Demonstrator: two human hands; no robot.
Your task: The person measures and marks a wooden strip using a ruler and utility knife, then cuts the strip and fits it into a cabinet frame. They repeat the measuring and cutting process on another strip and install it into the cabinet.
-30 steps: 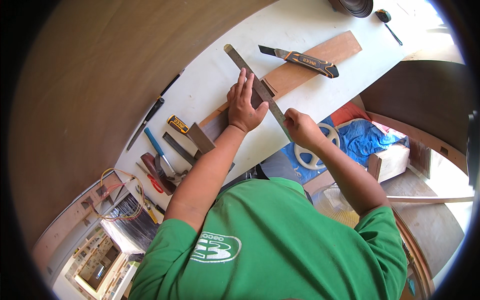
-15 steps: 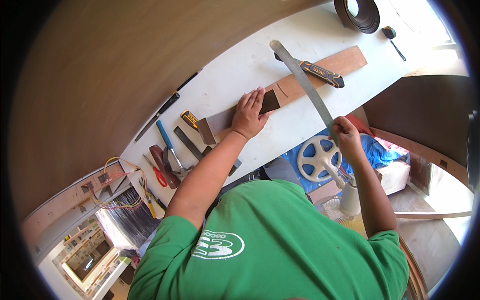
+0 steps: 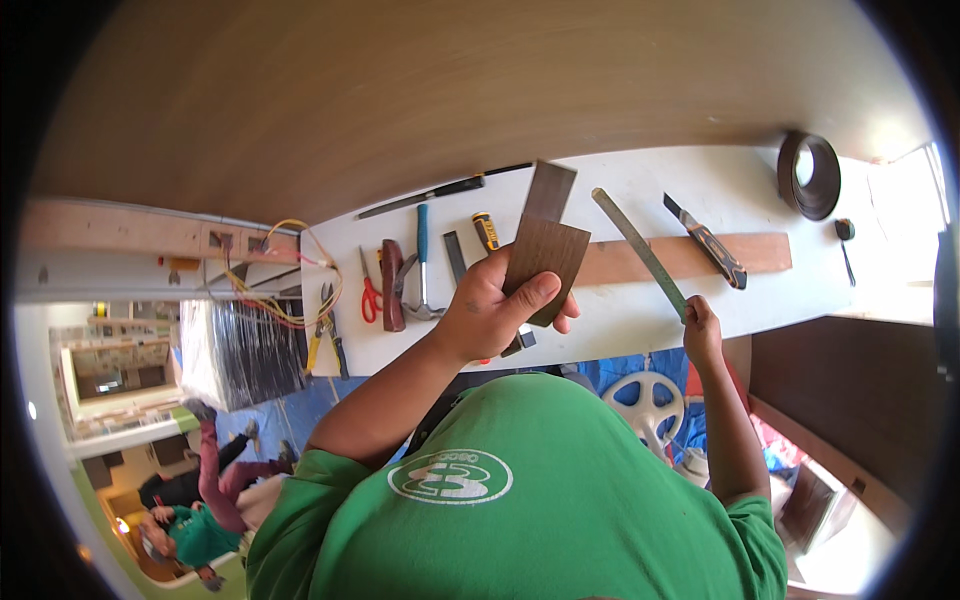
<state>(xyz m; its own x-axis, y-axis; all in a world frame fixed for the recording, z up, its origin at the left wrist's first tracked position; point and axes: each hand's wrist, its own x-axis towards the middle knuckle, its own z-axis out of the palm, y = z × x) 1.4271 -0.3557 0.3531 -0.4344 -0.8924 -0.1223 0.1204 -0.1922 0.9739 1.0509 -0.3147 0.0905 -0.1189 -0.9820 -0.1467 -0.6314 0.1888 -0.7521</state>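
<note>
My left hand [image 3: 500, 305] is closed on a brown wood-grain edging strip [image 3: 548, 262], thumb across its face. The strip looks bent over on itself or made of two overlapping pieces; I cannot tell which. In my right hand [image 3: 702, 322], the fingers pinch the near end of a long steel ruler [image 3: 640, 245], which slants out over the wooden board [image 3: 620, 262]. To the right of the ruler, a utility knife [image 3: 712, 250] lies across that board with its blade out.
A roll of brown edging [image 3: 822, 180] and a tape measure [image 3: 846, 230] are at the table's right. Leftward lie a blue-handled hammer [image 3: 423, 240], red scissors [image 3: 371, 298], pliers [image 3: 336, 335] and a black-handled file [image 3: 440, 192]. Loose wires [image 3: 250, 290] hang at the left end. People appear lower left.
My left hand has lifted the brown strip up from the board. The ruler, still in my right hand, no longer crosses the knife. The whole view has turned.
</note>
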